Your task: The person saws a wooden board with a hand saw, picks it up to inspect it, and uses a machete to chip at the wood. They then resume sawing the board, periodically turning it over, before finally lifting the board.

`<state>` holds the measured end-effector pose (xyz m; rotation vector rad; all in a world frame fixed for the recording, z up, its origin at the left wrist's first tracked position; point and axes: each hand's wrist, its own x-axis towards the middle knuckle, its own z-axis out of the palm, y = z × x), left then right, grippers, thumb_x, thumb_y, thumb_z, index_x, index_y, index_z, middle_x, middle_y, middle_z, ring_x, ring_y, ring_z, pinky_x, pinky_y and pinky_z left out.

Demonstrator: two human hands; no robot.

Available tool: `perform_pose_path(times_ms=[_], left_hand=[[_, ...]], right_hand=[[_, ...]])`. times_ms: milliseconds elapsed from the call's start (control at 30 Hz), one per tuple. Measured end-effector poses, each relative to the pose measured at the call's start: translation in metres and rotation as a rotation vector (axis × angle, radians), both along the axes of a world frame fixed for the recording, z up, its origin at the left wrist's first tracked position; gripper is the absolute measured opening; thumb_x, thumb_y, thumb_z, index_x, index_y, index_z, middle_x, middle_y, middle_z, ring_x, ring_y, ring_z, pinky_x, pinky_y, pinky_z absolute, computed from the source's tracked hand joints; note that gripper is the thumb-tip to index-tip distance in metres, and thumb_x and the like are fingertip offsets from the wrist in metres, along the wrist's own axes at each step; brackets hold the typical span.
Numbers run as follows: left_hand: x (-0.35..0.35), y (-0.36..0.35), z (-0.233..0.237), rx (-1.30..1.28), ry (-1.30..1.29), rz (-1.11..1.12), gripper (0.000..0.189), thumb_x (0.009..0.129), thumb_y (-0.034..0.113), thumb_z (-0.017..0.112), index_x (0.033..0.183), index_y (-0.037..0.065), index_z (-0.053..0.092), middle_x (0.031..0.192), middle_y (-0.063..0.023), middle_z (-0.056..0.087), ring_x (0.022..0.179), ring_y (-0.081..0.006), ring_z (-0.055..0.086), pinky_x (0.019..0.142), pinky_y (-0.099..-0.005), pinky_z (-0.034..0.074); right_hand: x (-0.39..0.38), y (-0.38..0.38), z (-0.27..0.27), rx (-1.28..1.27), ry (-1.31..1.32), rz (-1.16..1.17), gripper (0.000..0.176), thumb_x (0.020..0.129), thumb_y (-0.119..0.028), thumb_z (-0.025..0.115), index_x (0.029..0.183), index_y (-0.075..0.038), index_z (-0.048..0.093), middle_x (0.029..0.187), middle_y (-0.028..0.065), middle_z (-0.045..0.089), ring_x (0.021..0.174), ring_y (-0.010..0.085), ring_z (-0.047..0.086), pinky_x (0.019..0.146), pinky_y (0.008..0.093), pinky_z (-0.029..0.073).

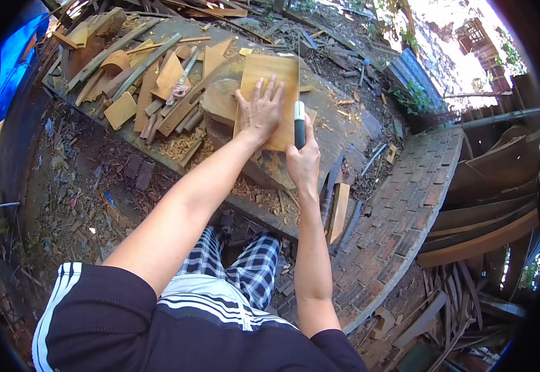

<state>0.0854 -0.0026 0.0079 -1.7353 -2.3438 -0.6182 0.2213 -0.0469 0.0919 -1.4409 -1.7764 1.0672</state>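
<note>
My left hand (261,113) lies flat with fingers spread on a light wooden board (270,66). The board rests over a thick wood block (220,99) on the work surface. Wrapped round the black and pale green handle of a hand saw (300,127) is my right hand (304,162). The saw's thin blade points away from me along the board's right edge and shows nearly edge-on. Wood shavings (344,115) lie scattered to the right of the saw.
Wood offcuts (166,77) are heaped on the left of the work surface. Near my right forearm lie a narrow wooden strip (339,212) and dark tools. A low brick wall (400,204) curves along the right, with curved planks (487,217) stacked beyond it.
</note>
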Motion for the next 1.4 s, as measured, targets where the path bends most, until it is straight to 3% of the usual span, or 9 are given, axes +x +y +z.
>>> perform_pose_path(times_ms=[167,367,500,700,1000,1100,1133,1167,1400], left_hand=[[0.004,-0.003,0.003,-0.098,-0.035,0.011,0.046,0.102,0.030,0.036,0.147,0.021,0.042,0.159,-0.0011,0.032,0.145,-0.0250,0.029,0.105,-0.0766,0.019],[0.003,-0.003,-0.001,-0.042,-0.048,-0.005,0.047,0.100,0.028,0.043,0.146,0.019,0.045,0.157,-0.0025,0.035,0.144,-0.0259,0.029,0.104,-0.0745,0.019],[0.001,-0.001,-0.004,-0.025,-0.021,-0.005,0.047,0.100,0.028,0.044,0.145,0.019,0.045,0.157,-0.0020,0.036,0.143,-0.0263,0.029,0.104,-0.0750,0.019],[0.001,-0.001,0.000,-0.034,-0.019,0.002,0.046,0.100,0.028,0.044,0.144,0.019,0.046,0.155,-0.0016,0.038,0.143,-0.0264,0.031,0.104,-0.0748,0.020],[0.000,-0.006,-0.005,-0.032,0.003,0.007,0.046,0.100,0.029,0.042,0.145,0.018,0.046,0.155,-0.0008,0.038,0.142,-0.0256,0.032,0.105,-0.0736,0.019],[-0.001,0.000,-0.001,-0.032,-0.004,-0.003,0.047,0.100,0.028,0.044,0.145,0.018,0.046,0.155,-0.0002,0.038,0.143,-0.0251,0.032,0.105,-0.0735,0.019],[-0.001,-0.002,0.001,-0.073,-0.015,-0.005,0.047,0.101,0.028,0.039,0.146,0.017,0.043,0.156,-0.0001,0.036,0.144,-0.0249,0.030,0.106,-0.0740,0.018],[0.000,-0.004,0.003,-0.115,-0.026,-0.008,0.047,0.102,0.028,0.035,0.148,0.017,0.041,0.158,0.0000,0.034,0.145,-0.0247,0.028,0.107,-0.0746,0.017],[0.001,-0.005,0.009,-0.105,-0.010,-0.012,0.047,0.102,0.027,0.035,0.148,0.017,0.041,0.157,0.0001,0.035,0.145,-0.0240,0.029,0.107,-0.0738,0.019]], right_hand=[[0.026,-0.054,-0.007,0.031,0.018,0.027,0.071,0.084,-0.003,0.055,0.151,-0.014,0.034,0.117,0.0293,0.064,0.105,0.0402,0.066,0.086,0.0436,0.051],[0.063,-0.106,0.005,-0.184,-0.034,0.009,0.082,0.074,0.005,0.049,0.152,-0.013,0.033,0.124,0.0267,0.063,0.108,0.0296,0.067,0.085,0.0347,0.052],[0.039,-0.054,0.005,-0.039,0.079,-0.031,0.074,0.078,0.003,0.049,0.149,-0.012,0.039,0.127,0.0223,0.063,0.109,0.0307,0.067,0.089,0.0377,0.051],[-0.008,0.003,0.001,-0.017,-0.070,-0.022,0.070,0.082,-0.006,0.055,0.149,-0.014,0.037,0.101,0.0328,0.066,0.095,0.0469,0.066,0.080,0.0512,0.051],[0.051,-0.119,0.003,-0.112,-0.100,0.005,0.080,0.076,0.002,0.052,0.152,-0.015,0.032,0.103,0.0301,0.067,0.093,0.0465,0.067,0.080,0.0488,0.052],[0.057,-0.101,-0.021,0.255,-0.004,0.011,0.079,0.076,0.002,0.051,0.151,-0.013,0.034,0.112,0.0284,0.066,0.097,0.0450,0.067,0.081,0.0481,0.052],[0.051,-0.088,-0.003,-0.059,0.042,-0.036,0.079,0.076,0.003,0.051,0.151,-0.013,0.035,0.118,0.0269,0.065,0.102,0.0438,0.066,0.084,0.0467,0.051],[0.042,-0.070,-0.006,0.094,0.029,-0.027,0.078,0.076,0.002,0.051,0.151,-0.014,0.035,0.115,0.0273,0.066,0.100,0.0430,0.067,0.082,0.0457,0.052],[-0.009,-0.015,-0.004,-0.021,-0.044,-0.063,0.076,0.078,-0.002,0.052,0.150,-0.014,0.034,0.100,0.0323,0.066,0.092,0.0468,0.067,0.079,0.0512,0.051]])
